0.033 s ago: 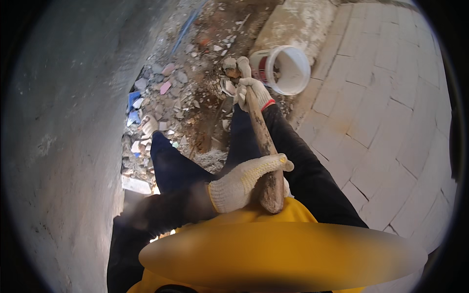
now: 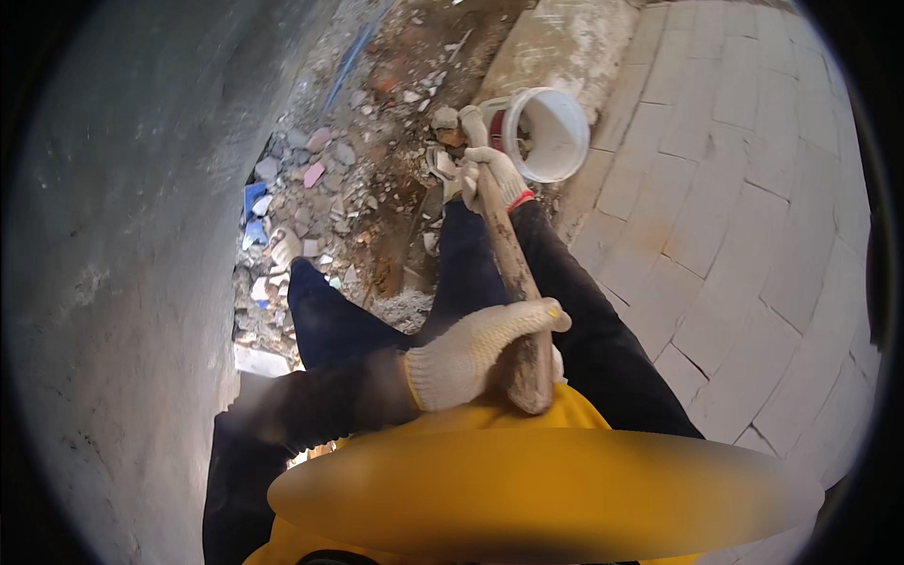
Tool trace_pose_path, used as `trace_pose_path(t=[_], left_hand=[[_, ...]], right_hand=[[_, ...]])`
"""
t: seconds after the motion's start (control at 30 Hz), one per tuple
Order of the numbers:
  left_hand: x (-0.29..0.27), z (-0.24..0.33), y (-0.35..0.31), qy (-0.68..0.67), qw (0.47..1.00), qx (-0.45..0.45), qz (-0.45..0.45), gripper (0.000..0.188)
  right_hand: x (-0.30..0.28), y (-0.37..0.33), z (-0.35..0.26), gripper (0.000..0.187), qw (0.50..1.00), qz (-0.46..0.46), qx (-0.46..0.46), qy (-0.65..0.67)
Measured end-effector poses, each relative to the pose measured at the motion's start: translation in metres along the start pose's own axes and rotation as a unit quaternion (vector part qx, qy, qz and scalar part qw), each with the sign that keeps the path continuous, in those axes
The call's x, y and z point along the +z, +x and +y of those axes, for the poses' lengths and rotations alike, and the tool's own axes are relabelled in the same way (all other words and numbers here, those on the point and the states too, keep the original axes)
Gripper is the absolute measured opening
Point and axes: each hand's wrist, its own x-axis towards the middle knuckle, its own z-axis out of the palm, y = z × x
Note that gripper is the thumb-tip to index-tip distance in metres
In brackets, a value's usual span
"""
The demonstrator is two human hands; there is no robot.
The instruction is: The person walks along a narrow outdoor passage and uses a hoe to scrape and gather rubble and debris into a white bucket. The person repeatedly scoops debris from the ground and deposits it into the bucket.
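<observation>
A thick, worn wooden handle (image 2: 511, 259) slants across the middle, from near my belly to beside a white bucket. My left hand (image 2: 480, 350), in a cream knitted glove, is wrapped around it close to its near, blunt end. Farther along, my right hand (image 2: 492, 177), gloved alike with a red cuff edge, closes around the handle below its far tip. No tool head can be made out at that tip.
The white bucket (image 2: 581, 141) lies tipped over, its mouth facing right. Broken stones and rubble (image 2: 311, 179) cover the ground at left, beside a grey wall (image 2: 141, 235). Light paving (image 2: 716, 226) spans the right. A pale slab (image 2: 565, 47) lies beyond the bucket.
The view has shifted slightly, so the bucket and paving sit a little farther left. Both hands keep their grip on the wooden handle.
</observation>
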Motion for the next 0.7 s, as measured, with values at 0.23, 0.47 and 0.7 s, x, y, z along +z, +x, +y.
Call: trace_pose_path(t=[0.23, 0.47, 0.7], left_hand=[[0.08, -0.042, 0.027, 0.058, 0.992, -0.1, -0.06, 0.031], [-0.074, 0.059, -0.016, 0.439, 0.885, -0.154, 0.003, 0.02], [-0.3, 0.094, 0.002, 0.763, 0.441, 0.117, 0.458, 0.032]], right_hand=[[-0.016, -0.142, -0.094, 0.019, 0.991, -0.045, -0.102, 0.077], [-0.051, -0.109, -0.057, 0.013, 0.947, 0.128, -0.294, -0.013], [-0.05, -0.003, -0.001, 0.008, 0.949, 0.167, -0.26, 0.057]])
